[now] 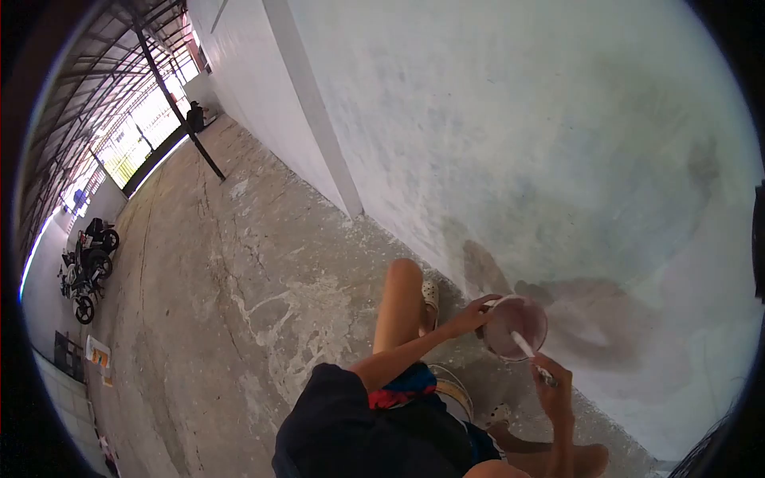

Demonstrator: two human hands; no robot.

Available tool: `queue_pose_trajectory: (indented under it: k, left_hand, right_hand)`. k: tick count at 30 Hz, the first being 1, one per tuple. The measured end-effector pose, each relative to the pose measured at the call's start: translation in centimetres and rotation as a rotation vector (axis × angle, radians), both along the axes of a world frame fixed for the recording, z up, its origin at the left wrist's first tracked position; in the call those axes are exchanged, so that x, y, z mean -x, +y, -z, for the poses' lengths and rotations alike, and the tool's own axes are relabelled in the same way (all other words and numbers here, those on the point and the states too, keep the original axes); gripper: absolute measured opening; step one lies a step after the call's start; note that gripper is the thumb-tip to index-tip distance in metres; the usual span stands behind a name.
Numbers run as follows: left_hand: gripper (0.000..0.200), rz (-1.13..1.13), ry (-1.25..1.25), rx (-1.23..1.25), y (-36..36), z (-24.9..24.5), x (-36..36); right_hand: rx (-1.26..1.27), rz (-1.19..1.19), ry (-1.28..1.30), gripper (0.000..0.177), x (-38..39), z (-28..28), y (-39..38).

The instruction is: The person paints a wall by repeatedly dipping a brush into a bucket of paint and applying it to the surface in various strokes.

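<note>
My left hand [476, 313] grips the rim of a round, open tub [516, 307] with a pinkish-white inside, its fingers closed over the edge. The tub is held beside the wall. A slim white-ended tool [523, 344] slants into the tub, its tip against the inside. My right hand [553, 381] is closed around the other end of this tool, just outside the near rim. Under my body, between my bent legs, a pale bucket [456, 397] with a wire handle is partly hidden.
A patchy white wall [494, 143] runs along the right, with a protruding pillar [315, 119]. The cracked concrete floor [215, 287] carries white splashes. Motorcycles [86, 267] and a white pail [98, 350] stand at left. A dark post [179, 107] rises farther off.
</note>
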State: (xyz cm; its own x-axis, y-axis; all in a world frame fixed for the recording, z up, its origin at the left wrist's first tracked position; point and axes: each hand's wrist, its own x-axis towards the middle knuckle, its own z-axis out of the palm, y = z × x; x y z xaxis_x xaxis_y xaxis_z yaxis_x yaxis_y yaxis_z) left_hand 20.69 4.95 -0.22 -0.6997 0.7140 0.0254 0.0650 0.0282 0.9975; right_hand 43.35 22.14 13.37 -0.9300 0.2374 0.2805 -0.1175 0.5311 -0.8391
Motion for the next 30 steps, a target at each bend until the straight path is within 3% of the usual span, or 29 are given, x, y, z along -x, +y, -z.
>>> queue_pose_trajectory:
  k: [5,7,9,12,13,15,17,19,21,22,24,27,29,30]
  left_hand:
    - [0.050,0.219,-0.054,0.043,1.7,-7.6,1.5]
    - [0.050,0.401,-0.069,0.222,2.8,-9.2,2.7]
    - [0.049,0.464,-0.034,0.247,4.0,-9.9,3.4]
    - [0.048,0.488,0.058,0.220,5.0,-7.9,4.1]
    - [0.048,0.488,0.117,0.160,6.1,-6.7,3.5]
    - [0.046,0.469,-0.071,0.301,6.9,-7.3,2.4]
    - [0.044,0.490,-0.052,0.195,7.8,-5.2,2.0]
    - [0.046,0.497,0.134,0.111,8.7,-0.9,2.8]
    - [0.043,0.455,0.073,0.142,8.9,0.1,3.2]
    - [0.041,0.450,0.083,0.174,8.4,0.7,3.4]
    - [0.039,0.448,0.101,0.218,8.8,0.5,3.7]
    - [0.036,0.390,0.189,0.376,8.7,-0.4,3.4]
    - [0.037,0.279,0.240,0.145,9.2,-0.2,3.1]
    - [0.037,0.282,0.238,0.150,9.2,-0.1,3.1]
  right_hand:
    - [-0.088,-0.138,-0.112,0.025,1.5,-3.7,0.8]
    - [-0.049,-0.142,-0.156,0.024,2.3,-3.3,1.3]
    - [-0.009,-0.044,-0.198,0.023,2.9,-2.5,1.9]
    - [0.010,-0.030,-0.061,0.024,1.6,4.7,4.3]
    - [0.018,0.017,-0.081,0.024,1.3,5.1,4.5]
    - [-0.055,0.014,-0.134,0.025,0.5,3.9,3.9]
    - [-0.032,-0.072,-0.181,0.033,0.6,4.9,4.2]
    - [-0.045,-0.144,-0.250,0.045,0.4,3.7,3.8]
    - [-0.114,-0.248,-0.275,0.053,-0.1,4.4,3.6]
    - [-0.095,-0.208,-0.301,0.053,-0.4,4.5,2.9]
    - [-0.317,-0.271,-0.279,0.055,0.3,4.8,2.7]
    - [-0.368,-0.294,-0.244,0.053,0.2,5.6,2.6]
    - [-0.370,-0.294,-0.259,0.051,0.4,5.5,2.7]
    - [-0.388,-0.295,-0.269,0.049,0.3,5.6,2.6]
